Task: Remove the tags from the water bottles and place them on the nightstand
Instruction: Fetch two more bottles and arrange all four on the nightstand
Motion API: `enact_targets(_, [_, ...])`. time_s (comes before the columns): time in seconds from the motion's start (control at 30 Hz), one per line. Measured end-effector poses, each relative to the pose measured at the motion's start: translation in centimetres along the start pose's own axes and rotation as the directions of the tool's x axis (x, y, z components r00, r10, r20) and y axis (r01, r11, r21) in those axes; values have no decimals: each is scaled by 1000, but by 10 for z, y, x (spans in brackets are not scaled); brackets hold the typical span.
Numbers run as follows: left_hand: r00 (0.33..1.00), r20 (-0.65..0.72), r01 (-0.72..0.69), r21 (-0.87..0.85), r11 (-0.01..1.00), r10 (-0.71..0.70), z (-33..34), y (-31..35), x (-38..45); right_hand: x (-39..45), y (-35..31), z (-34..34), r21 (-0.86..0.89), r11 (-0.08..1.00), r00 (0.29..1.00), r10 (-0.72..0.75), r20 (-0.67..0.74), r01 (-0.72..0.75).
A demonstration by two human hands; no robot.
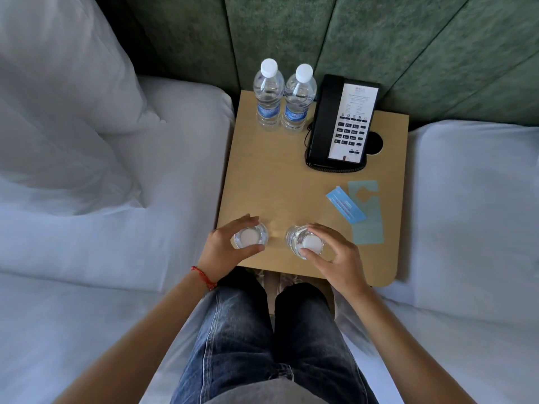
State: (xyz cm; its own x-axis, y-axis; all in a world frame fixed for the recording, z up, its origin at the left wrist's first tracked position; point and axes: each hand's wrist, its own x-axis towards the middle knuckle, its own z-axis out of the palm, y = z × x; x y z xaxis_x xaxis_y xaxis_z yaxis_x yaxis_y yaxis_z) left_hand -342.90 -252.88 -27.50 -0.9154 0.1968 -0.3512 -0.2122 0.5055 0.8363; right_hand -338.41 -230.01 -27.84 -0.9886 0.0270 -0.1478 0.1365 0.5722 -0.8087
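water bottles stand in two pairs on the tan surface (262, 176), the nightstand top between two white beds. one pair is at the near edge, seen almost straight from above: the left near bottle (250, 237) at about 7 o'clock on the surface and the right near bottle (306, 243) just beside it at 6 o'clock, both upright with white caps. the left hand (226, 247) wraps the left near bottle, its grip curled around the body with the thumb on the near side and the fingers on the far side. the right hand (332, 252) does the same on the right near bottle, thumb tip by the cap, grip closed around the body. a red bracelet (204, 277) sits on the left wrist.

the far left bottle (267, 96) and far right bottle (299, 99) stand touching at 12 o'clock, blue labels facing the camera. a black phone (341, 123) lies at 1 o'clock. two tags lie flat at 3 o'clock, apart from all bottles: a blue tag (345, 207) overlapping a pale teal tag (368, 220) with a cut-out notch. a white pillow (58, 112) rests on the left bed at 9 o'clock.
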Motion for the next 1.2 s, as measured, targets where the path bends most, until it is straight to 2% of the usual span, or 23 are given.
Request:
enact_targets(0.2, [993,-59,-97,25,995,98,1,-10,-3,1,5,1,-8,1000,1000,-23,-4,23])
enact_targets(0.37, [991,-121,-58,-59,997,51,2,-12,-1,6,7,2,4,1000,999,-21,-24,21])
enact_targets(0.57, [970,-244,-29,-76,997,9,-7,-6,29,38,-1,0,-7,999,995,-37,-89,36])
enact_targets(0.7, [968,-245,-50,-6,999,47,-15,0,56,65,-7,-2,14,999,994,-46,-99,47])
enact_targets(0.8, [968,-248,-34,-33,999,25,-24,5,81,90,-12,-2,56,997,987,-37,-157,47])
enact_targets(0.93, [968,-240,-72,15,997,74,-35,15,116,127,-17,-1,77,996,975,-22,-220,40])
enact_targets(1.2, [967,-222,-125,19,992,126,-50,38,176,189,-16,-4,153,988,976,50,-212,-18])
